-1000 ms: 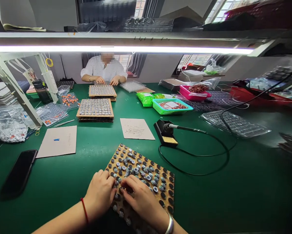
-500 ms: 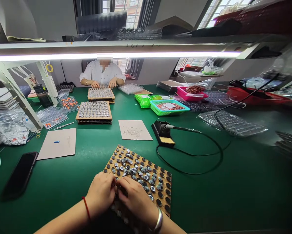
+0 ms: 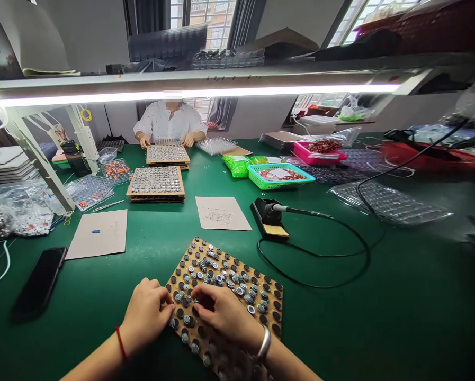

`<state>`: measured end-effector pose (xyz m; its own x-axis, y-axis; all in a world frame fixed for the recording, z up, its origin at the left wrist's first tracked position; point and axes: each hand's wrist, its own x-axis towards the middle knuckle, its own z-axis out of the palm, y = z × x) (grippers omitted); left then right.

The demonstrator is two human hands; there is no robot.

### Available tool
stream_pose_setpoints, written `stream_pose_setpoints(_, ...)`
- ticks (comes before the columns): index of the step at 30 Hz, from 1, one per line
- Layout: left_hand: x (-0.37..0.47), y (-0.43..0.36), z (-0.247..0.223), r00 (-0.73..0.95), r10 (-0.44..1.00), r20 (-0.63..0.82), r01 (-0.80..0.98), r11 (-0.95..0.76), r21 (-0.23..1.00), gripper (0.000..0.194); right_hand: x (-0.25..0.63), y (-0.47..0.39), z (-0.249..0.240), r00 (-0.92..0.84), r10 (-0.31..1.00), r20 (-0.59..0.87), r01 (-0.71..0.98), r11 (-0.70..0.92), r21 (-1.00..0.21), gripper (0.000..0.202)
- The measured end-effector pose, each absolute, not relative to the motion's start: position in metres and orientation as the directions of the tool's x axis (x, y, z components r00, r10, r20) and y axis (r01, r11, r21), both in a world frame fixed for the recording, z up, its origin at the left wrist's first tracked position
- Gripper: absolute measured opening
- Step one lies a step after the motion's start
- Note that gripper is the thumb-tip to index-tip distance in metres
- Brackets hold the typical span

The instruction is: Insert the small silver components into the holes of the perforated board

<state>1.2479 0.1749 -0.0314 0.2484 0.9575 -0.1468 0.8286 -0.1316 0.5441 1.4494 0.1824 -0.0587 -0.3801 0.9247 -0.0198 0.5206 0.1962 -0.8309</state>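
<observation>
A wooden board (image 3: 269, 296) with rows of round black pieces lies turned on the green table, and small silver round parts (image 3: 240, 290) are piled over its middle. My left hand (image 3: 150, 308), with a red string on the wrist, is at the board's left edge, its thumb and fingertips pinched together; what they hold is too small to name. Over the left middle of the board is my right hand (image 3: 225, 315), a silver bangle on its wrist. Its thumb and index finger curve towards each other at a small silver part. Silver parts sit on several black pieces along the near left edge.
A soldering iron (image 3: 277, 208) in its stand, with a looping cable, is behind the board. Cardboard sheets (image 3: 223, 213) and a phone (image 3: 41, 283) lie to the left and behind. Farther back are stacked boards (image 3: 157, 182), a green basket (image 3: 279, 177) and a person (image 3: 171, 121) opposite.
My hands have moved apart; the left shifted left to the board's edge, uncovering black pieces with silver parts. The view shifted slightly, and the person opposite moved their hands to the sides of a board.
</observation>
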Motion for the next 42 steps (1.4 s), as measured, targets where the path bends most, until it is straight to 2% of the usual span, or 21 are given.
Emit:
stream_pose_setpoints(4, 1.255, 0.174, -0.029, 0.282, 0.952, -0.12, 0.77, -0.15, 0.62, 0.005, 1.451, 0.185, -0.063, -0.39, 0.92, -0.032, 0.449, 0.16, -0.879, 0.012)
stream_pose_setpoints(8, 1.269, 0.175, -0.031, 0.314, 0.941, -0.124, 0.666, -0.125, 0.736, 0.021, 1.454, 0.188, -0.064, -0.421, 0.907, -0.028, 0.332, 0.126, -0.935, 0.014)
stream_pose_setpoints(12, 1.276, 0.18, -0.032, 0.332, 0.934, -0.133, 0.512, -0.059, 0.857, 0.026, 1.457, 0.189, -0.058, -0.459, 0.889, -0.009, 0.218, 0.102, -0.971, 0.016)
stream_pose_setpoints(18, 1.265, 0.193, -0.034, 0.31, 0.938, -0.156, 0.322, 0.051, 0.945, 0.025, 1.444, 0.196, -0.051, -0.485, 0.874, 0.004, 0.23, 0.132, -0.964, 0.018)
stream_pose_setpoints(21, 1.253, 0.201, -0.036, 0.236, 0.957, -0.172, 0.335, 0.086, 0.938, 0.027, 1.431, 0.208, -0.049, -0.479, 0.878, -0.004, 0.313, 0.167, -0.935, 0.021)
stream_pose_setpoints(24, 1.24, 0.208, -0.04, 0.166, 0.967, -0.196, 0.398, 0.116, 0.91, 0.025, 1.42, 0.225, -0.044, -0.472, 0.881, -0.026, 0.431, 0.205, -0.879, 0.013)
stream_pose_setpoints(29, 1.233, 0.209, -0.048, 0.162, 0.954, -0.253, 0.526, 0.134, 0.84, 0.018, 1.41, 0.247, -0.045, -0.499, 0.86, -0.104, 0.566, 0.233, -0.791, 0.01)
stream_pose_setpoints(33, 1.235, 0.207, -0.052, 0.127, 0.968, -0.218, 0.643, 0.087, 0.761, 0.015, 1.403, 0.252, -0.054, -0.532, 0.833, -0.152, 0.624, 0.264, -0.735, 0.01)
stream_pose_setpoints(37, 1.233, 0.207, -0.051, 0.147, 0.972, -0.184, 0.714, 0.025, 0.7, 0.013, 1.401, 0.254, -0.059, -0.53, 0.837, -0.136, 0.668, 0.313, -0.675, 0.007)
stream_pose_setpoints(42, 1.232, 0.211, -0.049, 0.2, 0.974, -0.104, 0.753, -0.085, 0.653, 0.018, 1.417, 0.253, -0.049, -0.523, 0.848, -0.091, 0.674, 0.345, -0.653, 0.021)
